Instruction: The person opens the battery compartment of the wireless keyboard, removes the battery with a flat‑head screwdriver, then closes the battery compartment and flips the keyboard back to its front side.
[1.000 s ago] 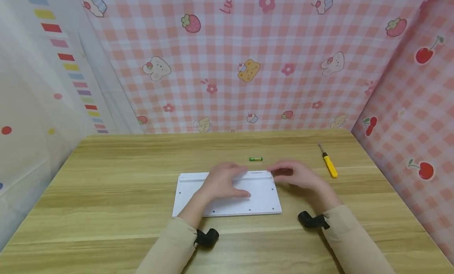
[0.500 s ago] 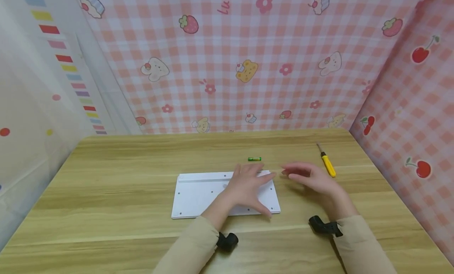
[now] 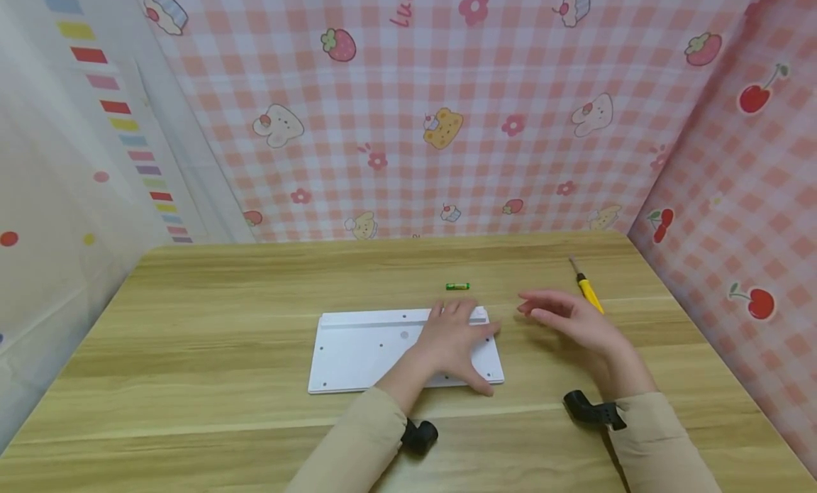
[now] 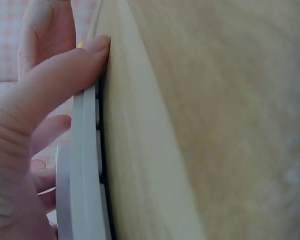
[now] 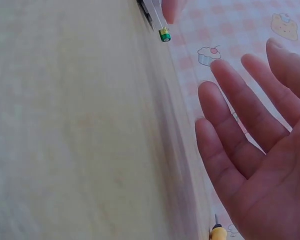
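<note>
A white keyboard (image 3: 357,355) lies with its screw-dotted back facing up, and its keys show along the underside edge in the left wrist view. My left hand (image 3: 449,347) spans its right part, thumb (image 4: 75,72) over the near edge and fingertips at the far edge. Right of the keyboard, my right hand (image 3: 574,323) hovers with loosely bent fingers and nothing in them; its palm (image 5: 275,185) fills the right of the right wrist view. A green battery (image 3: 457,286) lies just behind the keyboard.
A yellow-handled screwdriver (image 3: 588,291) lies at the back right, partly hidden by the right hand. The wooden table (image 3: 191,351) meets a pink checked cloth (image 3: 408,167) at its back and right, and a white cloth (image 3: 64,195) at its left.
My left hand has moved right across the keyboard and come down at both its long edges. My right hand has drawn away to the right. The keyboard and battery stay put.
</note>
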`<state>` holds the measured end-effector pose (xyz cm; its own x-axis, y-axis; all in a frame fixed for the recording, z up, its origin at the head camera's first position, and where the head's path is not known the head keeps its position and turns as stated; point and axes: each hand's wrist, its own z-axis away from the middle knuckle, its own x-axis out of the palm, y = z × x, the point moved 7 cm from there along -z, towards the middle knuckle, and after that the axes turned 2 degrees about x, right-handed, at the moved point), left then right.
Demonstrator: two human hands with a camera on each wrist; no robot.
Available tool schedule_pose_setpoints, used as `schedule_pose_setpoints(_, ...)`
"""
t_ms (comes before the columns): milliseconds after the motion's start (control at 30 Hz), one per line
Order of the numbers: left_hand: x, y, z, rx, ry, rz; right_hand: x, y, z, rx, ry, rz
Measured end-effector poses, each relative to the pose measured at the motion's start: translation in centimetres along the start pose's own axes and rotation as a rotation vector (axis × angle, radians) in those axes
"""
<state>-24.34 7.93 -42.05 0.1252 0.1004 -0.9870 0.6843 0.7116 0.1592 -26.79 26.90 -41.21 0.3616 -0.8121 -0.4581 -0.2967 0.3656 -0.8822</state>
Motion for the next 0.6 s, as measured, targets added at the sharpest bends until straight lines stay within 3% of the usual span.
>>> schedule_pose_setpoints(167, -0.2, 0.2, -0.1, 0.036, 0.023, -0.021, -0.1, 0.0, 0.1, 0.027, 0.027, -0.015)
schedule_pose_setpoints(267, -1.2, 0.2, -0.1, 0.045, 0.034, -0.020, -0.2, -0.1, 0.2, 0.021, 0.047, -0.031)
schedule_pose_setpoints(433, -5.4, 0.2, 0.3, 0.065, 0.068, 0.045, -0.3, -0.5, 0.1, -0.014, 0.076, -0.064)
schedule_pose_setpoints(600, -10.3, 0.5, 1.1, 0.086, 0.091, 0.094, 0.2, -1.2, -0.1, -0.061, 0.067, -0.209)
